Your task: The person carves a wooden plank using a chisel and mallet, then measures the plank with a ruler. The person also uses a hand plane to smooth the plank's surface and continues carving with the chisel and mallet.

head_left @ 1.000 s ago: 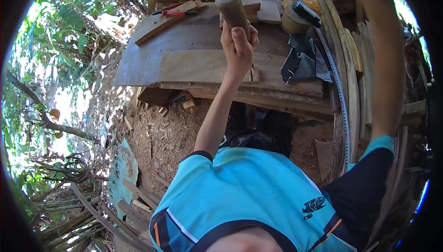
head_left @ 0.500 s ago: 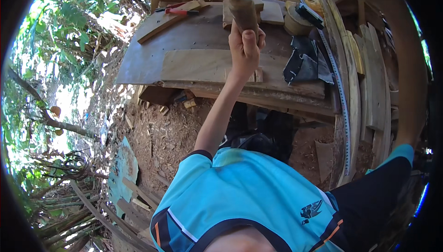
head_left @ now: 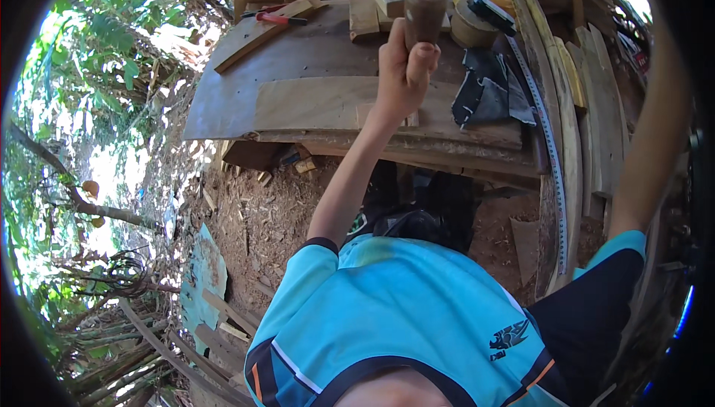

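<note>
My left hand [head_left: 406,68] is closed around a thick brown wooden handle [head_left: 426,16], its rounded butt end tilted up towards me. Whatever lies below the grip is hidden by the hand. The fist is over a low wooden worktable [head_left: 320,49], and a small piece of light wood [head_left: 363,114] shows beside the wrist. Just beyond the hand are wooden blocks [head_left: 363,16]. On the right my right arm [head_left: 652,139] reaches up and forward, and its hand is out of the picture.
A strip of wood [head_left: 261,40] with a red-handled tool [head_left: 279,18] lies at the table's far left. Right of the hand are torn dark cloth [head_left: 484,90], a round wooden piece [head_left: 471,29], a measuring tape [head_left: 553,161] and long boards [head_left: 611,116]. Wood chips [head_left: 261,206] litter the ground.
My left hand and the handle have shifted slightly right. A large pale tan object at the top edge has left the picture. My right arm has swung a little inward.
</note>
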`<action>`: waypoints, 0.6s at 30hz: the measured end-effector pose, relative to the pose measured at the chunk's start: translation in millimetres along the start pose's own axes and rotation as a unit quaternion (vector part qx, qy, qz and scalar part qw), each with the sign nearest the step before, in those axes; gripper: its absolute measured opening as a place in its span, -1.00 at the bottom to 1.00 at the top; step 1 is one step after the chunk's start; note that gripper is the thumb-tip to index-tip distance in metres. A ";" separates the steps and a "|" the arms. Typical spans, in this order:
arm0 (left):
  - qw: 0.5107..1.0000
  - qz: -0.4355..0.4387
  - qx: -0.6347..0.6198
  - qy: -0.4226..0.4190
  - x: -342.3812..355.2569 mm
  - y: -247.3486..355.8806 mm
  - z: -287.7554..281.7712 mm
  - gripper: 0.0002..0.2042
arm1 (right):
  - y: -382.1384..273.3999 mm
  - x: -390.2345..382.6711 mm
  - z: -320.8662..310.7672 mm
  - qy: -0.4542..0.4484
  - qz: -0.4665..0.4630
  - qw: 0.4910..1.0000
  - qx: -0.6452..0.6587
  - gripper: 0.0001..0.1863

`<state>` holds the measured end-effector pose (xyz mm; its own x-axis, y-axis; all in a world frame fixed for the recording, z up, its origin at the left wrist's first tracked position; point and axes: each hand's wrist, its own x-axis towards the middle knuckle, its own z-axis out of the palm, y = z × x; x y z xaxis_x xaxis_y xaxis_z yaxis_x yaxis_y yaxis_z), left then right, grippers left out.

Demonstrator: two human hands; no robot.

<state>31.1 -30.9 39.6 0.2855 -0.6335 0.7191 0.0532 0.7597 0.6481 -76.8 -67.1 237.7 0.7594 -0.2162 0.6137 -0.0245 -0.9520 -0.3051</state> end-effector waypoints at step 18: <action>0.984 -0.120 -0.015 -0.133 -9.1 1.2 -4.7 -0.81 | 82.2 -219.4 106.4 0.158 0.342 0.917 -0.132 -0.52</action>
<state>33.0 -23.6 32.6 0.0014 -0.8078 0.5895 0.1181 0.5855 0.8020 -176.3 -74.9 0.6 0.2819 -0.7949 0.5373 -0.6125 -0.5802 -0.5369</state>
